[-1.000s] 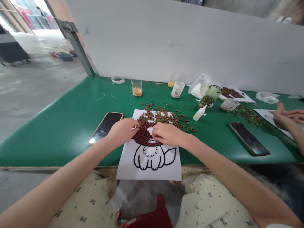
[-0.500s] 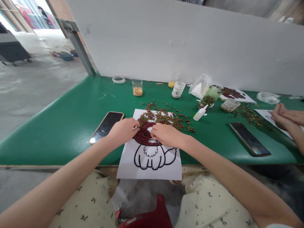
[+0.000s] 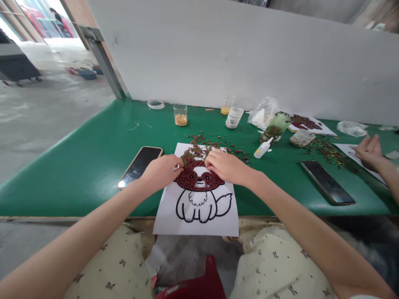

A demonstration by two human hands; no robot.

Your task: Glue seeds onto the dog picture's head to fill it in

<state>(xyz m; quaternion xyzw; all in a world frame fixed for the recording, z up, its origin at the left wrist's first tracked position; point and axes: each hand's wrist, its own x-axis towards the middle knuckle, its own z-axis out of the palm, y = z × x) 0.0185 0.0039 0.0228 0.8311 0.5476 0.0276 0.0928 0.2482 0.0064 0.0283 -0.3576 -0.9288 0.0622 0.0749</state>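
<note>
A white sheet [image 3: 199, 224] with a black outline of a dog lies at the near edge of the green table [image 3: 81, 166]. The dog's head [image 3: 198, 178] is filled with dark red beans. My left hand [image 3: 162, 171] is curled at the head's left side, pinching a small white thing I cannot make out. My right hand [image 3: 227, 166] lies over the loose green and red beans [image 3: 199, 151] at the sheet's top, fingers bent down into them.
A phone [image 3: 140, 165] lies left of the sheet, a second phone [image 3: 326, 182] to the right. A white glue bottle [image 3: 262, 148], cups of grain [image 3: 180, 114], jars and bags stand further back. Another person's hand [image 3: 369, 150] rests on a sheet at far right.
My right hand has moved up from the dog's face to the loose beans, uncovering the face. The other person's hands at far right have separated.
</note>
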